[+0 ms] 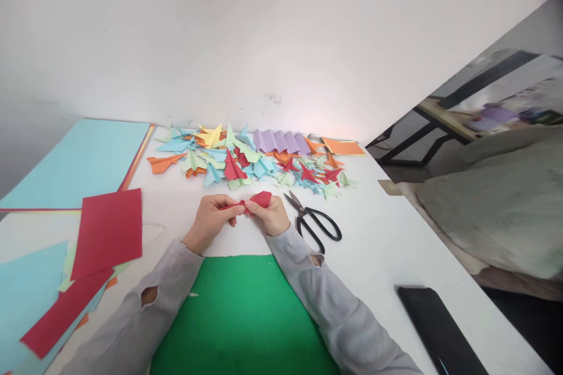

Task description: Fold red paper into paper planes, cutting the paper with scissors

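two hands pinch a folded red paper in front of a heap of paper planes

in the head view, the left hand [207,217] and the right hand [276,217] meet over the white surface [365,234], just beyond the far edge of a green sheet [246,316]. the folded red paper [264,197] is between them, raised in the fingers. the left hand pinches its narrow left part between thumb and fingers; the right hand is closed on the wider part, its thumb laid on top. the two thumbs nearly meet (whether they touch is hard to tell).

beyond the hands, a heap of small paper planes [236,167] in red, orange, yellow, green and blue spreads along the foot of the wall [264,41]. a purple pleated paper [281,142] stands at its back, and an orange stack [345,147] lies at its right end. scissors [302,211] with black handles lie just right of the right hand, blades parted and pointing away.

on the left, large blue sheets [83,158] lie at the back, with red and yellow edges showing beneath. nearer are a red sheet [109,228] and a red strip [68,312], on top of other coloured papers. a flat black object [440,328] rests at the near right.
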Motion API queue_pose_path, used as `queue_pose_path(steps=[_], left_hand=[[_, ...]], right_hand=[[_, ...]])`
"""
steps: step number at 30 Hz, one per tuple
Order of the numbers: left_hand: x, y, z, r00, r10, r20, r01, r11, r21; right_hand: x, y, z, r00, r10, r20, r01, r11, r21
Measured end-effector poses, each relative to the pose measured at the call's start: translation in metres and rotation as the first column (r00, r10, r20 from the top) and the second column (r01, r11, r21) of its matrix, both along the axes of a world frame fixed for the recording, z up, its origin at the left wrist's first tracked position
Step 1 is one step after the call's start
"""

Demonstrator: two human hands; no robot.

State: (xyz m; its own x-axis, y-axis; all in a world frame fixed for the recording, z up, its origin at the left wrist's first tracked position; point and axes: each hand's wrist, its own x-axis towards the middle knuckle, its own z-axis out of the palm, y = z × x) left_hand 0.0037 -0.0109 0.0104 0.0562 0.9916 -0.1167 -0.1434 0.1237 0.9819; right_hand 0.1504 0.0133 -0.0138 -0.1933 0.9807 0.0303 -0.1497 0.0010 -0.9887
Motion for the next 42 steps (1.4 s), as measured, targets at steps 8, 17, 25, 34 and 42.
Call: queue_pose_path(steps=[8, 17, 25, 34, 42], left_hand=[[0.000, 0.001, 0.003, 1.000, 0.015, -0.006, -0.014, 0.995, 0.101], [-0.003, 0.000, 0.002, 0.998, 0.011, -0.067, 0.004, 0.975, 0.223], [-0.004, 0.000, 0.001, 0.997, 0.014, -0.082, -0.002, 0.990, 0.144], [-0.003, 0.003, -0.007, 0.961, 0.125, -0.246, -0.070, 0.973, 0.218], [-0.005, 0.005, -0.012, 0.960, 0.134, -0.246, -0.081, 0.974, 0.213]], right_hand=[[0.000, 0.001, -0.007, 1.000, -0.016, -0.013, 0.016, 1.000, -0.013], [-0.002, -0.002, 0.001, 0.998, 0.054, 0.035, -0.057, 0.996, 0.072], [-0.001, -0.002, -0.001, 0.992, 0.126, 0.026, -0.127, 0.989, 0.078], [-0.002, -0.004, -0.003, 0.989, 0.138, 0.061, -0.143, 0.986, 0.082], [-0.002, -0.003, -0.003, 0.989, 0.115, 0.091, -0.122, 0.989, 0.085]])
